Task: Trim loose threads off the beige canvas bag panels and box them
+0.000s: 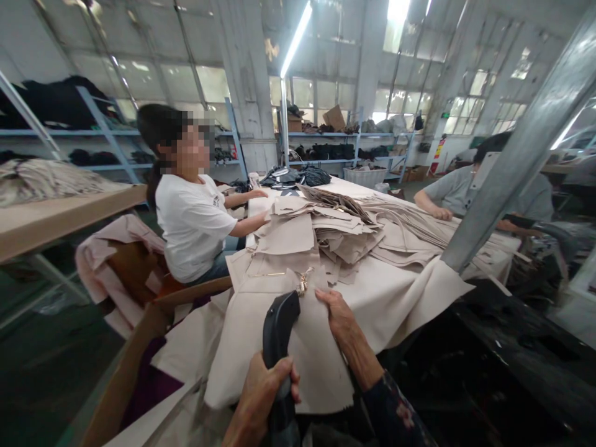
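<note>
Box (123,366), left: holds cloth pieces, can't tell if finished. Left hand (261,386) wrapped round black tool (280,313) over panel (321,351); tool's long axis runs away from wearer, nose angled right toward gold hardware (303,281). Panel looks part-done, lengthwise toward wearer. Right hand (342,318) fingertips on panel, can't tell if pinching. Pile (347,234) beyond probably still to do.

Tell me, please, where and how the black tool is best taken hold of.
I would grip the black tool by its handle, coming from the wearer's side: the long handle points that way, while the head angles off over the cloth. The left hand is wrapped around it there, so a one-handed hold seems to suit.
</note>
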The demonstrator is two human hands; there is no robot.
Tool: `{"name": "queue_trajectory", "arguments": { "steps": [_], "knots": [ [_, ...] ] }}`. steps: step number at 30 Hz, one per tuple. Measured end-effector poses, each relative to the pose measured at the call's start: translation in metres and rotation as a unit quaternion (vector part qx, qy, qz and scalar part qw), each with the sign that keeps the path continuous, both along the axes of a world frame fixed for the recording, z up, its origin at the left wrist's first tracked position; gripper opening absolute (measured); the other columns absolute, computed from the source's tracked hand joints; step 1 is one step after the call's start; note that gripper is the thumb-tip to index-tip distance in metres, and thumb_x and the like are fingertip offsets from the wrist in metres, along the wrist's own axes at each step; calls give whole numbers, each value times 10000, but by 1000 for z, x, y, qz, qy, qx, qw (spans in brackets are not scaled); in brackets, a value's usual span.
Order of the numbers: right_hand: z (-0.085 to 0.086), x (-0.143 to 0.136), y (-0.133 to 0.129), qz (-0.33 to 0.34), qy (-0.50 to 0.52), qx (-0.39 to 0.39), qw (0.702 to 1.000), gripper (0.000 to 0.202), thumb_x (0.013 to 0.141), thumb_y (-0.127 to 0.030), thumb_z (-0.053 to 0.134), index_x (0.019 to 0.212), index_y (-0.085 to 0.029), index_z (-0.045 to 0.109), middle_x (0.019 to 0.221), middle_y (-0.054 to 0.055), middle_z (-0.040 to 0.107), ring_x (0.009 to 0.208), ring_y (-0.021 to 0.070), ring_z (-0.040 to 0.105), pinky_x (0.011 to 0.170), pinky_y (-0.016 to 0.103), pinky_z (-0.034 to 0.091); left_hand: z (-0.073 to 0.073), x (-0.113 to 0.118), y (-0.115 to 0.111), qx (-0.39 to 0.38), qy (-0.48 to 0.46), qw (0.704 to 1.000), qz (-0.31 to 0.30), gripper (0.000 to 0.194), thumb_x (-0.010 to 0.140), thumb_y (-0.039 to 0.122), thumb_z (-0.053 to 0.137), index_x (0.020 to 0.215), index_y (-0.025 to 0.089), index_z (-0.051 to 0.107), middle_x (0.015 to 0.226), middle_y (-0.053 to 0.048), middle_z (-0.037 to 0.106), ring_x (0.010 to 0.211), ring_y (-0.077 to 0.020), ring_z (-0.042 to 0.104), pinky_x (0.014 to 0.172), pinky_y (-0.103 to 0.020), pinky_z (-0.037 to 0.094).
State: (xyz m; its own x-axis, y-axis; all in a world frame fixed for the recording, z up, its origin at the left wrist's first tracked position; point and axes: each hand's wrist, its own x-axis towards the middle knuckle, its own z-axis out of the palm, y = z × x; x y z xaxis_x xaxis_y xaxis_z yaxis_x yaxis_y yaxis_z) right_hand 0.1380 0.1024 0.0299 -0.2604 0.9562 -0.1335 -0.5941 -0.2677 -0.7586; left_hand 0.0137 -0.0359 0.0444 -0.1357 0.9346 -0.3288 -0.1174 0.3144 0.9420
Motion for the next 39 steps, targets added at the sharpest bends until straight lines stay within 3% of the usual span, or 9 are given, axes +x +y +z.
{"name": "queue_trajectory", "arguments": {
  "steps": [6,13,18,21,26,29,34,39],
  "knots": [
    [-10,2,-5,10,6,-4,1000,202,584,-258,719,733,-140,651,607,3,671,520,148,590,566,267,469,-7,-3,4,1,-10,1000,2,305,653,405,588,516,135,555,377,-34,527,335,-133,497,358,-227,389],
    [-13,3,-11,30,-2,-3,1000,222,588,-268,733,735,-121,656,603,28,674,534,175,608,573,290,472,6,-7,40,29,-20,999,14,246,648,339,593,522,131,556,393,-20,533,353,-131,511,381,-231,408],
    [-16,1,-3,33,17,-12,999,203,594,-250,731,729,-115,661,603,31,676,514,162,600,570,286,473,-3,2,24,-6,20,1000,-16,281,663,369,572,519,128,560,383,-42,543,344,-146,518,355,-231,391],
    [-22,4,-3,35,26,-24,999,229,570,-236,745,740,-104,668,619,37,683,509,161,602,564,280,471,-7,0,27,-9,8,1000,1,267,655,357,582,520,127,558,382,-35,543,339,-137,514,360,-228,398],
    [-33,13,-3,16,33,-43,998,220,569,-217,743,744,-107,669,617,28,689,530,169,616,591,285,483,4,-14,47,4,-17,998,64,237,616,328,618,513,125,552,383,-20,540,336,-123,504,351,-212,389],
    [-36,15,4,8,38,-47,998,182,591,-191,725,743,-113,660,642,27,695,556,166,627,615,282,493,10,-16,42,-2,-17,998,61,260,627,351,623,523,121,558,387,-25,546,343,-126,510,349,-207,385],
    [-35,10,11,18,39,-44,998,189,607,-174,709,775,-111,650,668,38,699,569,171,635,614,290,502,7,-7,22,-7,-4,999,34,312,658,417,620,564,125,566,410,-29,557,366,-138,525,358,-215,386],
    [-25,8,3,35,15,-18,999,232,604,-253,729,762,-99,657,631,47,688,527,167,615,578,284,487,2,4,28,-6,7,1000,20,293,667,385,599,540,124,562,397,-27,542,362,-136,518,374,-224,395]
  ]
}}
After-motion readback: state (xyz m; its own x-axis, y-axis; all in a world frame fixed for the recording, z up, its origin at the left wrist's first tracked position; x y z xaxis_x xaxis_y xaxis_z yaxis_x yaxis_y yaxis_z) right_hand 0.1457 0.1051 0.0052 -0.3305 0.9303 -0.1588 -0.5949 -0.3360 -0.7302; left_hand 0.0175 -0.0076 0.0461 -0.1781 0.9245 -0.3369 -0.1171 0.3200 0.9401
